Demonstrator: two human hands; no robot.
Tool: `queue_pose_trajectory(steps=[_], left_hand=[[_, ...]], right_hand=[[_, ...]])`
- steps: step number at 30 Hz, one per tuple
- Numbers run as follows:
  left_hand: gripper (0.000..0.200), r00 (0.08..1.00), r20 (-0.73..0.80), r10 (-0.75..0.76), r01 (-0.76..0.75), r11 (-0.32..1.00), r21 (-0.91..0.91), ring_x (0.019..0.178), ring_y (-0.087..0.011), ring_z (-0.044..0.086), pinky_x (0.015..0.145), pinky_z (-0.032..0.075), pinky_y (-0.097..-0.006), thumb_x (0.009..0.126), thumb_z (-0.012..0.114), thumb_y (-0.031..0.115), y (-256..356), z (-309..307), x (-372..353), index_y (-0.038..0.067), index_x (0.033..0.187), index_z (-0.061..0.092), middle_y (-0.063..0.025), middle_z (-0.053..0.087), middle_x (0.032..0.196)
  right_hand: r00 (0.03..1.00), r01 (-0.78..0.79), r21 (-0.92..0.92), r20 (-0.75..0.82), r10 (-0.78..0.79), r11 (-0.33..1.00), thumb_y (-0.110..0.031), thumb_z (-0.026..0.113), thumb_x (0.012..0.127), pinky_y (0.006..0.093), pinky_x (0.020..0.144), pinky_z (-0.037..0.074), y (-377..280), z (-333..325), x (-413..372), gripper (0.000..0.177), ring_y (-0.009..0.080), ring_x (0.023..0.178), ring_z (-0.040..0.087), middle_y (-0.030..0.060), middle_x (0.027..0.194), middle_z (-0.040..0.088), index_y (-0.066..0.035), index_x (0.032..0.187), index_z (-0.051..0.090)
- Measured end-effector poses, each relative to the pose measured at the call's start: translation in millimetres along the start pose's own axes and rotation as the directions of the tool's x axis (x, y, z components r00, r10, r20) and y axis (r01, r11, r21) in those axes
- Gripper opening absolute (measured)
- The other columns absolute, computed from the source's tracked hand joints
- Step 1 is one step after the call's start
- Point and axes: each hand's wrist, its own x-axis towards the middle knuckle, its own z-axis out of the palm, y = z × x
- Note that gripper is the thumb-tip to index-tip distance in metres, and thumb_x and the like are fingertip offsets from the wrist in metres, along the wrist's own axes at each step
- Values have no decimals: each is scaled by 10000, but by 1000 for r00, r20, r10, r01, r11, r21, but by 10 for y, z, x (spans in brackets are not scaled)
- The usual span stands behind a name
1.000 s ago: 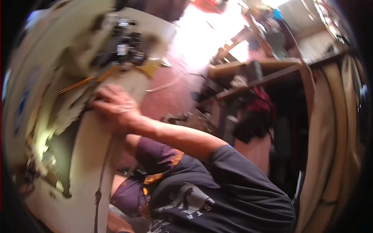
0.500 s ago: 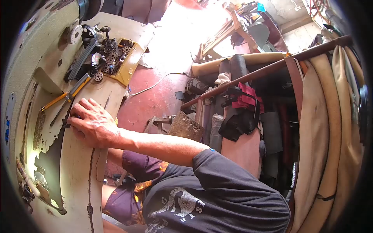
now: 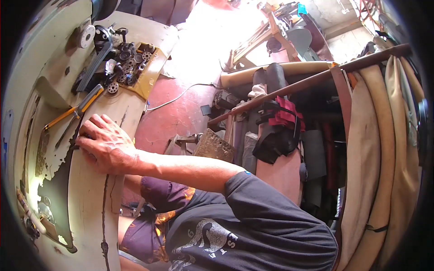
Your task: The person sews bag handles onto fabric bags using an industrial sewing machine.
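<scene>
My right hand (image 3: 107,147) rests on the pale, worn tabletop (image 3: 86,203) of a sewing machine, palm down. Its fingers are bent and a little apart, with the fingertips on the surface and the thumb partly hidden underneath. Nothing shows in its grasp. Just beyond the fingertips lie a yellow-and-grey tool (image 3: 91,98) and an orange-handled tool (image 3: 60,118), crossing each other. The machine's pale body (image 3: 22,90) runs along the left side, and a lamp lights its needle end at the lower left. My left hand is out of the picture.
A yellow tray (image 3: 156,72) full of metal bobbins stands on the table past my hand. A white cable (image 3: 176,98) trails over the red floor (image 3: 158,122). Rolls and hanging sheets of tan material (image 3: 361,149) line the right side, below a brown rail (image 3: 280,90).
The view has shifted slightly, so the machine and table sit a little further left. My right hand keeps its place on the tabletop, with its fingers much the same.
</scene>
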Motion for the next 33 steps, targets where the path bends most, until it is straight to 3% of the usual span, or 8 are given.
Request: queue_pose_trajectory(steps=[17, 20, 22, 24, 25, 28, 33], left_hand=[[356, 998, 27, 62, -60, 996, -60, 1008, -210, 657, 888, 539, -373, 1016, 555, 223, 19, -4, -126, 21, 1306, 595, -131, 669, 1227], [357, 996, 41, 79, -75, 992, -97, 1008, -210, 656, 888, 538, -374, 1017, 553, 224, 25, -60, -181, 21, 1307, 595, -133, 668, 1230], [358, 991, 45, 126, -117, 980, -163, 1007, -211, 656, 887, 538, -375, 1017, 552, 225, -39, -103, -410, 21, 1308, 594, -134, 667, 1232], [358, 985, 61, 162, -142, 959, -244, 1007, -211, 655, 887, 538, -376, 1018, 550, 226, -129, -58, -613, 21, 1308, 594, -135, 666, 1235], [358, 981, 75, 180, -152, 946, -286, 1006, -211, 655, 887, 538, -376, 1018, 550, 226, -164, -37, -712, 21, 1309, 594, -135, 666, 1236], [359, 958, 139, 249, -191, 923, -335, 1006, -212, 655, 887, 538, -377, 1019, 548, 227, -248, 28, -975, 21, 1310, 593, -136, 665, 1239], [360, 848, 373, 376, -254, 907, -337, 1004, -213, 654, 886, 538, -379, 1020, 544, 229, -298, 78, -1673, 22, 1311, 592, -139, 663, 1244]], right_hand=[[1000, -15, -22, 15, 15, 1000, -100, 709, 710, 417, 841, 440, -23, -19, 15, 297, 284, 974, 539, 84, 1028, 602, -70, 1005, 717], [994, 50, 2, -95, -50, 999, -140, 675, 739, 453, 823, 457, 31, 42, -11, 307, 317, 972, 534, 123, 975, 561, -85, 1039, 707], [958, -83, -141, 263, 118, 987, -171, 653, 768, 473, 886, 466, -21, -133, 42, 346, 339, 1079, 546, 118, 1096, 607, -157, 1109, 712], [960, -47, -197, 264, 100, 979, -152, 618, 794, 462, 953, 453, -67, -212, 43, 379, 331, 1091, 566, 90, 1123, 626, -209, 1156, 716], [936, -44, -288, 323, 140, 957, -127, 627, 780, 457, 950, 456, -155, -215, 133, 401, 317, 1069, 578, 87, 1087, 643, -198, 1163, 720], [990, 77, -128, 130, -61, 989, 8, 610, 756, 456, 909, 473, -89, -136, 95, 392, 331, 1013, 591, 115, 1034, 652, -128, 1099, 742], [984, 122, -118, 142, -105, 985, -126, 616, 909, 486, 925, 454, 22, -72, 16, 240, 362, 1031, 581, 151, 1069, 645, -60, 1116, 718]])
